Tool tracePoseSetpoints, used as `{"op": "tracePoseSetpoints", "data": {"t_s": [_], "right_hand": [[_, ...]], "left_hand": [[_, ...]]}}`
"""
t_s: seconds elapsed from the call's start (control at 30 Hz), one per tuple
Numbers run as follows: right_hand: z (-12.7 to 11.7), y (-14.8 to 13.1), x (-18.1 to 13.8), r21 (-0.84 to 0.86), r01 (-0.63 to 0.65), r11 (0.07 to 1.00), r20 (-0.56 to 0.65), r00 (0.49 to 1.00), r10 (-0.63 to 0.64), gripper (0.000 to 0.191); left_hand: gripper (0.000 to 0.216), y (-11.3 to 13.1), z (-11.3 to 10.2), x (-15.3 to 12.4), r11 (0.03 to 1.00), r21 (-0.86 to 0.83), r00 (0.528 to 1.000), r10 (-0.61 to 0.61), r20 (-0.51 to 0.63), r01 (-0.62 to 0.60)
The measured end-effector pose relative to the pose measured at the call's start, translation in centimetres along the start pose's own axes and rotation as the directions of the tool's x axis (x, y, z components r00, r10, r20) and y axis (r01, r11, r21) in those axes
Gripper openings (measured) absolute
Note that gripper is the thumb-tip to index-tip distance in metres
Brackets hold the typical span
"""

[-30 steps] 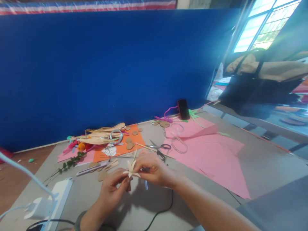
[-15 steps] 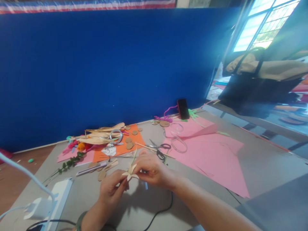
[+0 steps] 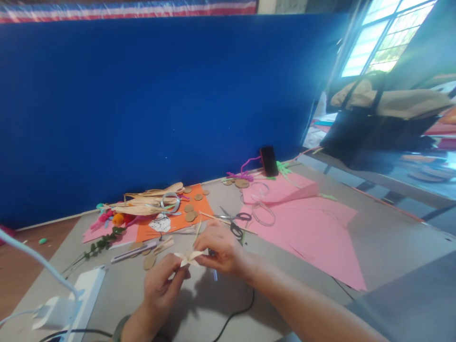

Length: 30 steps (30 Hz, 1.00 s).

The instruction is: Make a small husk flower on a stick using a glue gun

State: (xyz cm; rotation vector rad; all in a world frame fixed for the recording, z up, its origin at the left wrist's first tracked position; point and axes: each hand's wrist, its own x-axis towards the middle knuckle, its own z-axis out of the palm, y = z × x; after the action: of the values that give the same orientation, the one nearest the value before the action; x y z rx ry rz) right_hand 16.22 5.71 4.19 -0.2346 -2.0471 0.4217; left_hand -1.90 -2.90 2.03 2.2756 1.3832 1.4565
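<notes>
A small cream paper flower [image 3: 188, 257] is held above the grey table [image 3: 388, 247] between both hands. My left hand [image 3: 162, 285] pinches it from below, fingers closed round its base. From the right, my right hand [image 3: 221, 249] has its fingertips closed on one of the petals. A thin green stem [image 3: 198, 229] rises behind the flower. Black-handled scissors [image 3: 235, 222] lie just beyond my right hand.
Pink paper sheets [image 3: 313, 232] cover the table's right half. An orange sheet [image 3: 180, 216] with cardboard discs, dried leaves and tape rolls lies at the back left. A black phone [image 3: 269, 161] leans on the blue wall. A white power strip [image 3: 83, 297] and cables sit at the near left.
The flower has tipped from upright to lying flatter between my fingers. Both hands shifted slightly left and down. Nothing on the table moved.
</notes>
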Motion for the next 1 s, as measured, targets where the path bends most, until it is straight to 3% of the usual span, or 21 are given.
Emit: {"op": "tracePoseSetpoints", "data": {"t_s": [0.2, 0.53, 0.7, 0.87, 1.0], "right_hand": [[0.0, -0.6, 0.1, -0.02, -0.008, 1.0, 0.005, 1.0, 0.008, 0.012], [1.6, -1.4, -0.5, 0.096, -0.217, 0.971, -0.04, 0.974, 0.222, 0.007], [2.1, -1.5, -0.6, 0.05, -0.188, 0.981, -0.071, 0.979, 0.191, 0.009], [2.3, -1.8, -0.8, -0.047, -0.132, 0.99, -0.051, 0.99, 0.13, 0.008], [2.6, -2.3, -1.0, -0.086, -0.159, 0.984, 0.013, 0.987, 0.161, 0.009]], "left_hand": [[0.018, -0.4, 0.0, -0.3, 1.0, -0.028, 1.0, -0.009, -0.027, 0.008], [0.016, -0.7, 0.2, -0.1, 0.998, 0.026, 0.996, -0.047, -0.072, 0.049], [0.017, -1.1, 0.2, -0.4, 0.994, 0.099, 0.995, -0.043, -0.088, 0.052], [0.017, -1.4, 0.3, -0.6, 0.986, 0.15, 0.992, -0.05, -0.113, 0.067], [0.015, -1.5, 0.3, -0.3, 0.982, 0.177, 0.988, -0.035, -0.152, 0.062]]}}
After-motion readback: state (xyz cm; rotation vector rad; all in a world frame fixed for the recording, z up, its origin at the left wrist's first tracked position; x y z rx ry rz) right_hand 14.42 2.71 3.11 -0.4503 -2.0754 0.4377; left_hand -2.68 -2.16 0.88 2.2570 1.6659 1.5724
